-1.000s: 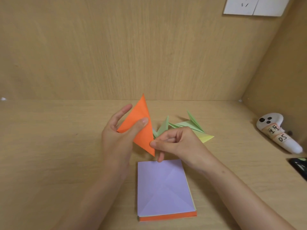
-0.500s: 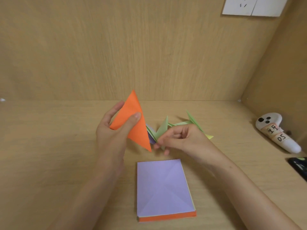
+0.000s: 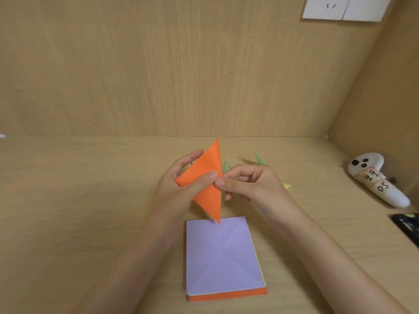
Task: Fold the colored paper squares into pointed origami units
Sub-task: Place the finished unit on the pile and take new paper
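Note:
A folded orange paper, kite-shaped with points up and down, is held above the desk. My left hand grips it with the thumb across the front and the fingers behind. My right hand pinches its right edge at mid-height with thumb and forefinger. Below lies a stack of paper squares, a creased lilac sheet on top and orange sheets at the bottom. Several finished green pointed units lie behind my right hand, mostly hidden; a yellow tip shows.
A white handheld controller with a handwritten label lies at the right by the side wall. A black object sits at the right edge. A wall socket is high on the back panel. The wooden desk is walled behind and right.
My right hand has come off the green units and back to the orange paper, now pinching its right edge. The orange paper has shifted right and lower, its bottom tip over the stack.

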